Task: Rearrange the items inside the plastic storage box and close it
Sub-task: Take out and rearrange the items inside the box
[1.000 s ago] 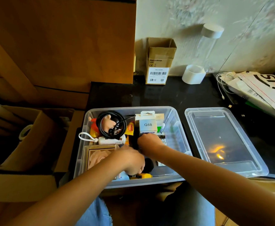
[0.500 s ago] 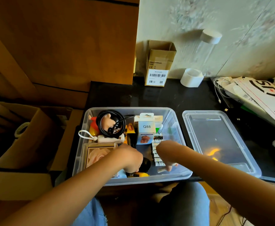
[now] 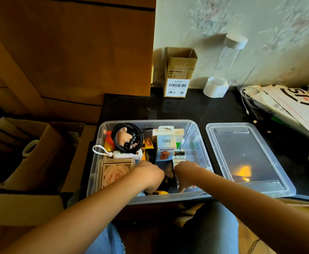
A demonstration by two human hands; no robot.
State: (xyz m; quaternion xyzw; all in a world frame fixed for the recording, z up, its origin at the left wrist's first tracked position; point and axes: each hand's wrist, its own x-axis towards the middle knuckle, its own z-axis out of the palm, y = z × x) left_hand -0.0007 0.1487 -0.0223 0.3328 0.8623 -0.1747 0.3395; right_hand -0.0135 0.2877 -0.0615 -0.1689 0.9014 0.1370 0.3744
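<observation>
The plastic storage box (image 3: 195, 131) sat open on the dark table (image 3: 195, 109), with its lid (image 3: 249, 156) lying flat just to its right, so closing was not yet done. Both hands were down inside the box's near end. The left hand (image 3: 148, 176) curled over a dark round object (image 3: 166, 182); whether it gripped it could not be told. The right hand (image 3: 185, 175) reached fingers-down beside a row of batteries (image 3: 179, 158), its grasp hidden. At the box's far end, the Q88 carton (image 3: 165, 143) and coiled black cable (image 3: 128, 139) looked settled. Sorting seemed midway.
</observation>
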